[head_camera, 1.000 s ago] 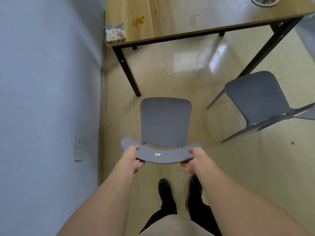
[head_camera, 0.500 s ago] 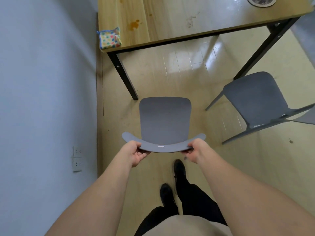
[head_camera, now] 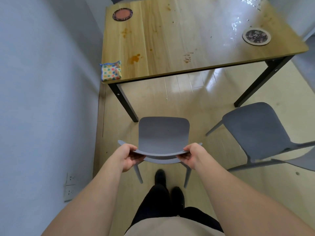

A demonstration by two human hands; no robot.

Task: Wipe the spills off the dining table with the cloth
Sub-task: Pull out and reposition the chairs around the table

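Cloth (head_camera: 111, 71): folded, dotted in bright colours, lying on the near left corner of the dining table (head_camera: 213, 53), right at the edge and untouched. No hand near it.

Spills: orange stain (head_camera: 134, 58) just beside the cloth; a fainter one (head_camera: 125, 32) farther up the same side; crumbs (head_camera: 187, 57) near the front edge; wet glare and scattered bits across the far right (head_camera: 242, 16). How much liquid sits under that glare is hard to judge, since the reflection washes it out.

Two round coasters on the top: a reddish one (head_camera: 122, 14) far left, a dark patterned one (head_camera: 256, 36) far right. Both probably need lifting or wiping around.

Hands: left hand (head_camera: 127, 157) and right hand (head_camera: 191, 155) each curl around the curved backrest of the grey chair (head_camera: 163, 133), thumbs on top, fingers underneath. An even two-sided grip, likely so the chair can be steered without twisting. The chair stands well clear of the table, seat facing it, person's feet directly behind.

Second grey chair (head_camera: 259, 128) stands off to the right, also clear of the table.

Judgement: wiping not begun; this is clearing access. Next call is to release the chair and reach for the cloth at the corner.
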